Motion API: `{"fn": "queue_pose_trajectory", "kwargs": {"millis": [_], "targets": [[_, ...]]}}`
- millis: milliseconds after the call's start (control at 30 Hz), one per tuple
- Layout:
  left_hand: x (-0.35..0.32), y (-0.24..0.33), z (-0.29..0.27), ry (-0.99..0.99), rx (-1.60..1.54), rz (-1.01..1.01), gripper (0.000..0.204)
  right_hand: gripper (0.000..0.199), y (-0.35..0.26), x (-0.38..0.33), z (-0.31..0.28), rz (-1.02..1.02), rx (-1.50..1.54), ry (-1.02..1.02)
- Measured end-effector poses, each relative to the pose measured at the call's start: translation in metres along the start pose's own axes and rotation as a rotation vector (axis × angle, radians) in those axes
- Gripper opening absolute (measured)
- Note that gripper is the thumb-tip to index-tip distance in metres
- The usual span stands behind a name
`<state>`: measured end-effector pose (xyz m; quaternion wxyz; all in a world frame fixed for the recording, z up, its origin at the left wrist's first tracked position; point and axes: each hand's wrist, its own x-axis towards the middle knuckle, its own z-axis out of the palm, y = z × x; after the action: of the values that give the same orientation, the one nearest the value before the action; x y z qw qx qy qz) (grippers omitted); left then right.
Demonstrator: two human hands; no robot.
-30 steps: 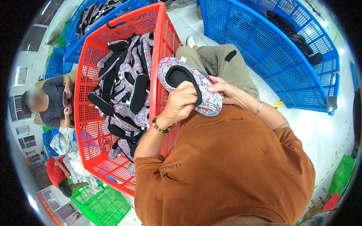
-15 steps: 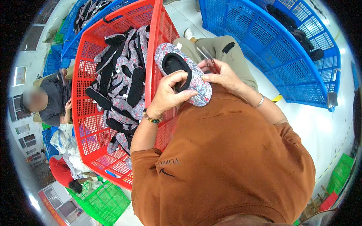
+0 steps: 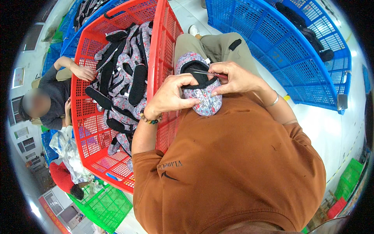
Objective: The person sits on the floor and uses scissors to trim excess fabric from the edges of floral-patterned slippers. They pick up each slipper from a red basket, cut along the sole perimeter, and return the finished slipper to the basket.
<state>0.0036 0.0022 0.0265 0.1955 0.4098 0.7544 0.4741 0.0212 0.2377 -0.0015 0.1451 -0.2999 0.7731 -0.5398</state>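
Observation:
Over my lap, my left hand [image 3: 170, 94] grips the side of a floral grey slipper [image 3: 207, 104] with a black lining, its thumb on top and fingers in the opening. My right hand [image 3: 238, 80] is closed around what look like small scissors [image 3: 202, 72], with a thin metal blade and a reddish handle. The blade lies across the slipper's opening, pointing left. My right thumb also presses on the slipper's upper. Where the blade's tip ends near my left fingers is hard to make out.
At my left stands a red crate [image 3: 155, 58] holding several similar slippers [image 3: 124, 74]. A blue crate [image 3: 272, 50] with dark items is at the far right. Beyond the red crate a co-worker's hand [image 3: 83, 73] reaches to its rim. A green crate [image 3: 103, 206] stands lower left.
The slipper has turned more upright, its opening now facing up between my hands. The scissors have swung over the opening, blade leftward. A co-worker's arm has come up to the red crate.

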Motion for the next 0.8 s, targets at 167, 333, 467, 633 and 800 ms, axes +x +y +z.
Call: {"fn": "queue_pose_trajectory", "kwargs": {"millis": [167, 333, 467, 633, 800], "targets": [[-0.002, 0.01, 0.015, 0.279, 0.221, 0.123, 0.016, 0.022, -0.008, 0.0, 0.013, -0.253, -0.12, 0.32], [-0.006, 0.018, 0.026, 0.476, 0.574, 0.449, 0.022, 0.022, -0.012, 0.007, 0.018, -0.489, -0.281, 0.574], [-0.007, 0.013, 0.028, 0.568, 0.639, 0.516, 0.025, 0.022, -0.011, 0.005, 0.02, -0.518, -0.332, 0.613], [0.002, 0.005, 0.023, 0.788, 0.836, 0.399, 0.022, 0.018, -0.007, 0.007, 0.021, -0.566, -0.537, 0.636], [0.006, -0.008, 0.03, 0.637, 0.023, -0.079, 0.032, 0.012, 0.005, 0.014, 0.031, -0.595, -0.683, 0.614]]}}
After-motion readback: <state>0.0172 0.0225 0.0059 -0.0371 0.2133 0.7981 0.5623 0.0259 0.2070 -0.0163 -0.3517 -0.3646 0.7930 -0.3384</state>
